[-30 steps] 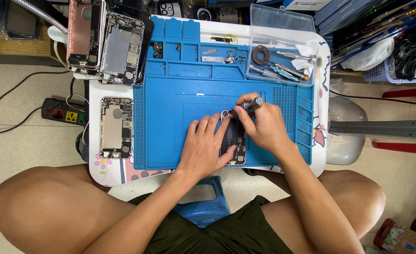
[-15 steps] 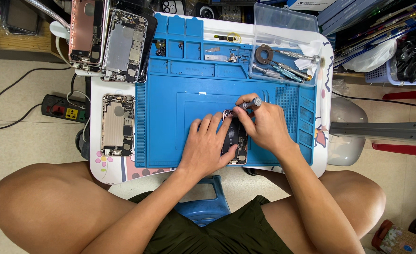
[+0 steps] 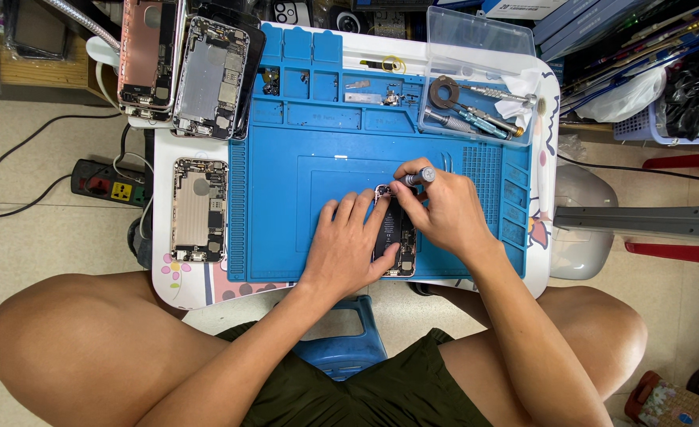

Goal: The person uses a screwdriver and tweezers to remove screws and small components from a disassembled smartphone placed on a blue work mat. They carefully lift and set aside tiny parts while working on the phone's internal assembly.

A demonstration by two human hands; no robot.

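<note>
Small white table [image 3: 540, 261] — blue work mat [image 3: 302, 166], opened phone shell [image 3: 199, 209], clear tool tray [image 3: 476, 87].

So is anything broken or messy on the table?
Nothing spilled. The phone under both hands is opened up, and three more opened phones lie at the table's left, two overlapping and hanging over the far edge.

an opened phone body with a dark battery and exposed parts [image 3: 395, 235] lies flat, lengthwise, on the lower middle of the blue silicone work mat [image 3: 302, 166]; a slim grey-tipped metal screwdriver [image 3: 417, 178] tilts over its upper end.
</note>
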